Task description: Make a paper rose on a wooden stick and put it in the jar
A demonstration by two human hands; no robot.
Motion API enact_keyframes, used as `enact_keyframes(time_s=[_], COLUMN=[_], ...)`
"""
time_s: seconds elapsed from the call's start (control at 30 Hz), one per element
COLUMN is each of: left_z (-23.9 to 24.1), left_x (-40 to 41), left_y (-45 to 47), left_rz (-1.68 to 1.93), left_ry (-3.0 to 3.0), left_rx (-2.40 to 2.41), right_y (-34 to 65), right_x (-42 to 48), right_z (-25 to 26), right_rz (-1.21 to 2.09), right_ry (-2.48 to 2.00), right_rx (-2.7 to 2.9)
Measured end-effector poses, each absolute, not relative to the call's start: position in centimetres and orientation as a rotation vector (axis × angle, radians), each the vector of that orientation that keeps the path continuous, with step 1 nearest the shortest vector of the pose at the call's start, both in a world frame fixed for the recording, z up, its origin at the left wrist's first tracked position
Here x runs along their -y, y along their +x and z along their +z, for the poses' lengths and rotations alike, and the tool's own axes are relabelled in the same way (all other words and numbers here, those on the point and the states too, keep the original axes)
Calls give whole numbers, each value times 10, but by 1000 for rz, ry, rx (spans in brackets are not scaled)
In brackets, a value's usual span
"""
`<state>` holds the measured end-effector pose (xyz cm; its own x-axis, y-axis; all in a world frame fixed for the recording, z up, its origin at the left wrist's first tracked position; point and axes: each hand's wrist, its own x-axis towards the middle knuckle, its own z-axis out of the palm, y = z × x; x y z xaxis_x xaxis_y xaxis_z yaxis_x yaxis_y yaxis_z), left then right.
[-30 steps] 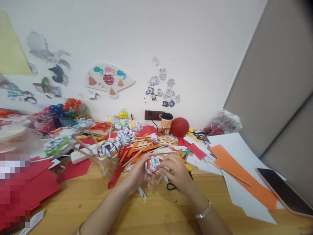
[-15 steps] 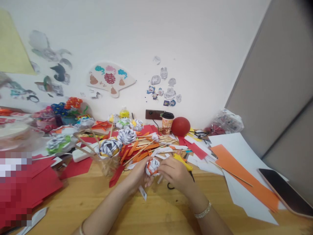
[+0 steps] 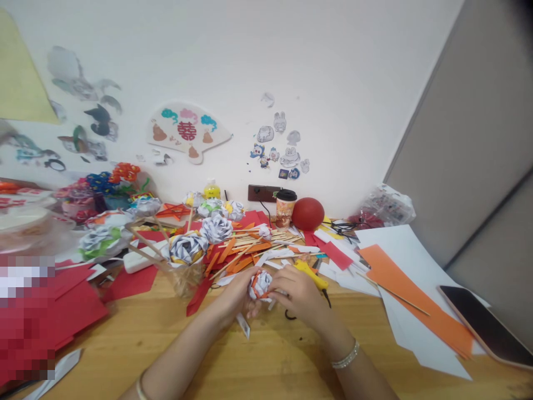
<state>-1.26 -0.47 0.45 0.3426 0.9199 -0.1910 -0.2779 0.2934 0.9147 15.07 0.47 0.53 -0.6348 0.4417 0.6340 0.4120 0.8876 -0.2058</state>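
Note:
Between my hands is a paper flower (image 3: 261, 285) of white petals with an orange strip among them. My left hand (image 3: 240, 294) is closed around its left side and underside. The fingers of my right hand (image 3: 295, 291) are bent and pinch at the flower's right edge. A narrow white paper strip (image 3: 243, 326) shows below my left hand. Just behind my right hand lies a yellow glue gun (image 3: 310, 273), partly covered by that hand. Beyond the flower is a pile of wooden sticks (image 3: 245, 243) and orange paper strips.
Finished paper flowers (image 3: 188, 248) stand in a plastic cup (image 3: 185, 280) to the left. A coffee cup (image 3: 285, 210) and a red balloon (image 3: 308, 214) are near the wall. At right lie orange paper (image 3: 410, 294), white sheets and a phone (image 3: 485, 325). Red paper (image 3: 77, 311) is at left.
My right fingers have shifted slightly at the flower's edge, and the flower has turned a little. My left hand keeps its hold.

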Motion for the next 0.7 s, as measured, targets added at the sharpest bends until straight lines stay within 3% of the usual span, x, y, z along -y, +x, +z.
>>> enact_keyframes(time_s=[0.4, 0.7], left_z=[-5, 2], left_x=[2, 2], left_y=[-14, -13], left_rz=[936, 953], left_ry=[962, 904], left_rx=[-829, -863], right_y=[150, 149], right_x=[-5, -5], right_z=[3, 3], right_rz=[94, -65], right_ry=[-631, -587], right_rx=[2355, 2366])
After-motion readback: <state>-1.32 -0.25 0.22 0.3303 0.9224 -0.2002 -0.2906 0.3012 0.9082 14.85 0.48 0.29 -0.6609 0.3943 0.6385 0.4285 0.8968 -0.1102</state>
